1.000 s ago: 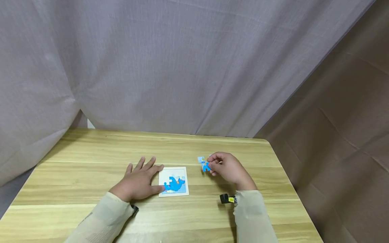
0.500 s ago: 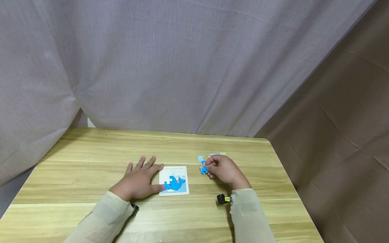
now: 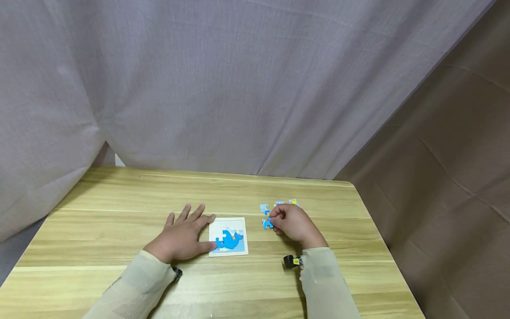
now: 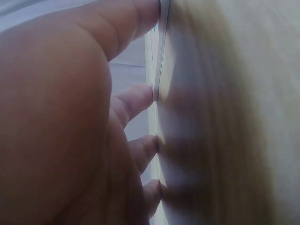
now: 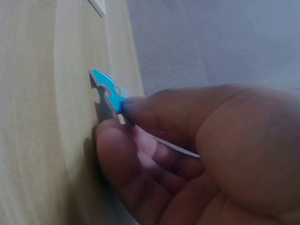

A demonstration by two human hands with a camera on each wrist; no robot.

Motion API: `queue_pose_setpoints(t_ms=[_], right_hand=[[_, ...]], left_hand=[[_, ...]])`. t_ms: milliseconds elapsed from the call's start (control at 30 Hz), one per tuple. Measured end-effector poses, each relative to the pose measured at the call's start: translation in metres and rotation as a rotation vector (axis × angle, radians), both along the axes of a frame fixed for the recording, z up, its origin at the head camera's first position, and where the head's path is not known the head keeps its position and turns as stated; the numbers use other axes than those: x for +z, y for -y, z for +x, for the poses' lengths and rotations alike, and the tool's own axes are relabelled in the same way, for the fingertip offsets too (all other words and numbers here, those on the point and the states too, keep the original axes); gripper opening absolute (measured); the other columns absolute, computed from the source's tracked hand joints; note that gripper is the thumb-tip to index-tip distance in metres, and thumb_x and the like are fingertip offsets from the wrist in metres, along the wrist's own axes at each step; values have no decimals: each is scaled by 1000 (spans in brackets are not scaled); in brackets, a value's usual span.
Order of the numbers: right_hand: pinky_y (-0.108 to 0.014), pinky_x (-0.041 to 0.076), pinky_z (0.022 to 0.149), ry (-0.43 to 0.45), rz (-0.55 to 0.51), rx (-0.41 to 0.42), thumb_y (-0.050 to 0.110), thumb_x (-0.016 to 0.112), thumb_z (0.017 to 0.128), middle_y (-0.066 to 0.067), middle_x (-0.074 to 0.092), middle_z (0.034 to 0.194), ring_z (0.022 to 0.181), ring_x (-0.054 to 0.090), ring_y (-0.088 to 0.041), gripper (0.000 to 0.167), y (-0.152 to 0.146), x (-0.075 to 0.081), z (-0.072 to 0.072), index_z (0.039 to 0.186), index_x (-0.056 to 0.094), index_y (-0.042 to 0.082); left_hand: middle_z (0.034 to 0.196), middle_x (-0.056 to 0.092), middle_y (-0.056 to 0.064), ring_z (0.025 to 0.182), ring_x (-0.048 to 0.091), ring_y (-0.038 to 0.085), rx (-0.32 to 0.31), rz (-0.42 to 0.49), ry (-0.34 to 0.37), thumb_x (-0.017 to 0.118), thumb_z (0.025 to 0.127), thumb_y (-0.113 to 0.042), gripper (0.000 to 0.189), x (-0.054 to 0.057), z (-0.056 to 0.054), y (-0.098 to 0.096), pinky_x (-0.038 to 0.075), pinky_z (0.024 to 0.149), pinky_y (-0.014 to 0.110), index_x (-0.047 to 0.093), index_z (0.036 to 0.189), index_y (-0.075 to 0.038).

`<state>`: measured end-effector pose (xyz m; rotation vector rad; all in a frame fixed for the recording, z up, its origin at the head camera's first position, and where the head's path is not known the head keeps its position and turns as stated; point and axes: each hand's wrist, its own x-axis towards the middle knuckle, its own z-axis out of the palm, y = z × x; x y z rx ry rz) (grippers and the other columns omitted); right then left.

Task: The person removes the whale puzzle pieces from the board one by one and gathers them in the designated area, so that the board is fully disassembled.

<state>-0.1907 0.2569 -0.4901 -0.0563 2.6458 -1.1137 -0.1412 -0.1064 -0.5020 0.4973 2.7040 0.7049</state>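
Observation:
My left hand (image 3: pixel 179 237) lies with spread fingers, thumb and index finger touching the left edge of a square puzzle board (image 3: pixel 245 241). In the left wrist view, the board's edge (image 4: pixel 162 56) meets these two fingers, and the others rest on the table. Joined blue pieces (image 3: pixel 229 239) form part of a whale-like picture in the board's lower half. Right of the board, my right hand (image 3: pixel 296 225) pinches a blue puzzle piece (image 3: pixel 267 223) between thumb and fingers. The right wrist view shows that piece (image 5: pixel 105 84) tilted above its shadow; the fingers hide part of it.
Loose puzzle pieces lie just beyond my right hand: a light blue one (image 3: pixel 264 207), a partly hidden one (image 3: pixel 280 203) and one with a yellow figure (image 3: pixel 294 201). The wooden table (image 3: pixel 159 190) ends at a grey curtain (image 3: pixel 199 88).
My right hand has shifted slightly left, and the blue piece in it has turned and come lower. Loose pieces behind the hand show more. My left hand stays on the board.

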Motion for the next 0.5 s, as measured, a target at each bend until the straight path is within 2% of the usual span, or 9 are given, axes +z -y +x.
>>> queue_pose_setpoints(t_ms=[200, 500], right_hand=[[-30, 55, 66, -17, 66, 19, 11, 75, 107, -3, 74, 83, 69, 70, -17, 6, 0, -2, -1, 101, 75, 13], [-31, 54, 67, -24, 84, 35, 13, 75, 108, -1, 72, 82, 69, 69, -17, 7, -2, -4, -1, 101, 75, 14]], left_hand=[[190, 19, 9, 175, 6, 52, 0, -3, 1, 73, 100, -71, 88, -1, 0, 0, 3, 131, 86, 46, 173, -32], [190, 19, 9, 175, 5, 51, 1, 3, 7, 74, 99, -71, 88, 0, 0, 0, 2, 131, 86, 46, 173, -32]])
